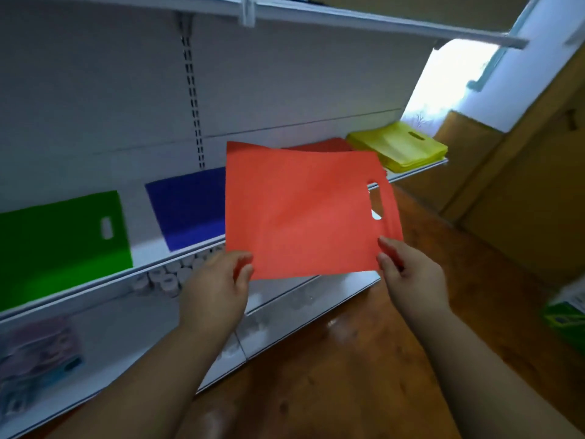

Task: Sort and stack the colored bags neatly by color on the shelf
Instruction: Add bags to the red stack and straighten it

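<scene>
A flat red bag [304, 210] with a cut-out handle on its right side hangs in the air in front of the white shelf [152, 264]. My left hand [218, 286] pinches its lower left corner, and my right hand [408, 274] pinches its lower right edge. On the shelf lie a green bag stack [60, 245] at the left, a blue stack [190, 207] beside it, a red stack [323, 144] mostly hidden behind the held bag, and a yellow stack [399, 147] at the right end.
Below the shelf, a lower shelf [107, 353] holds several small white containers [167, 277] and a packet of pastel items [34, 353]. Cardboard boxes [506, 191] stand at the right on the wooden floor [348, 375]. A green box [566, 318] sits at the right edge.
</scene>
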A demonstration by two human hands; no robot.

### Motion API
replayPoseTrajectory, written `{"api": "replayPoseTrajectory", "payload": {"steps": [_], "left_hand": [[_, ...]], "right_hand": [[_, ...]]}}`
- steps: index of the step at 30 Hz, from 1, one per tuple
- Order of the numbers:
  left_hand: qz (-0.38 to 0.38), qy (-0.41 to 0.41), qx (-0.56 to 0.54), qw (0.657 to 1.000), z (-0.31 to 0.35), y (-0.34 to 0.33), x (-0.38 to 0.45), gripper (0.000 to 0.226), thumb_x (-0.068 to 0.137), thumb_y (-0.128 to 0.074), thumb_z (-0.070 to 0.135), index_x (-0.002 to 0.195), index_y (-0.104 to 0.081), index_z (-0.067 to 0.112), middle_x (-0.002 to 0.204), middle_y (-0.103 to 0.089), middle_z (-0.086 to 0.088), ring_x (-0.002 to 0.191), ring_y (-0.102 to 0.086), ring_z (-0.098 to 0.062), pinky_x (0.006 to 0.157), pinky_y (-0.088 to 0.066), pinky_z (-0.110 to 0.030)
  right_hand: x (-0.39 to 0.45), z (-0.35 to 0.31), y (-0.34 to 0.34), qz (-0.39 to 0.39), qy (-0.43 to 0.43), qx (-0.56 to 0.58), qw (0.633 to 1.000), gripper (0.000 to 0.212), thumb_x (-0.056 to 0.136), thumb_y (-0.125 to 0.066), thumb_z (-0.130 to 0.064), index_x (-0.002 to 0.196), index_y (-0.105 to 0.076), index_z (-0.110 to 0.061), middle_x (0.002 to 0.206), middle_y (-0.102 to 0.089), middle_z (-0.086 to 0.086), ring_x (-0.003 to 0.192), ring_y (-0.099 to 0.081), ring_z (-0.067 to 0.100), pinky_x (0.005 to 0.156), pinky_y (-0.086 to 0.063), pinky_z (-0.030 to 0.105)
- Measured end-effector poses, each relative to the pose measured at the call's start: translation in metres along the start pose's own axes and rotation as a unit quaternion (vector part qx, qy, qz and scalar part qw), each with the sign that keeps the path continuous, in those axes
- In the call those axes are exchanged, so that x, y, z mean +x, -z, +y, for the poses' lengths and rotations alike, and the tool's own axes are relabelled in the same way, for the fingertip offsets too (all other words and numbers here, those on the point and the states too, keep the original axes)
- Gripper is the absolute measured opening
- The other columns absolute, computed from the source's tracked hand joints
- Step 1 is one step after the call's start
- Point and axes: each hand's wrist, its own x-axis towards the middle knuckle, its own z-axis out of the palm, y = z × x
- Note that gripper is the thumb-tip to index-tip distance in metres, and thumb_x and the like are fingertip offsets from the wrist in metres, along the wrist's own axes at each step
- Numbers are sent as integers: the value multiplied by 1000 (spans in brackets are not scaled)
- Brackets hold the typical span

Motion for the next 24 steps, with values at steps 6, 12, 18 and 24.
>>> {"api": "replayPoseTrajectory", "payload": {"steps": [6,12,18,24], "left_hand": [[6,18,28,999,12,-40,49,21,93,-63,29,113,-69,25,103,-68,3,92,-63,-19,72,-43,-29],[-9,20,19,1000,32,-86,137,24,93,-62,29,116,-69,23,108,-69,0,96,-64,-23,78,-49,-35],[55,21,0,998,66,-106,193,22,93,-62,29,113,-69,25,108,-69,2,85,-65,-22,73,-51,-32],[19,23,136,990,83,-166,236,19,90,-64,26,107,-72,22,100,-70,-9,86,-66,-34,70,-54,-38]], "right_hand": [[64,23,-15,-22,2,16,1000,31,95,-61,-27,125,-67,-25,120,-69,-1,108,-64,19,93,-48,30],[166,34,-23,-49,8,-28,998,32,95,-59,-26,127,-65,-22,124,-66,1,112,-60,22,90,-43,28],[255,46,-20,-20,11,-17,1000,33,94,-61,-27,127,-64,-21,122,-66,4,109,-60,24,86,-44,30],[338,85,-45,-52,25,-33,998,33,92,-64,-30,123,-63,-19,116,-68,9,107,-61,31,84,-46,36]]}}
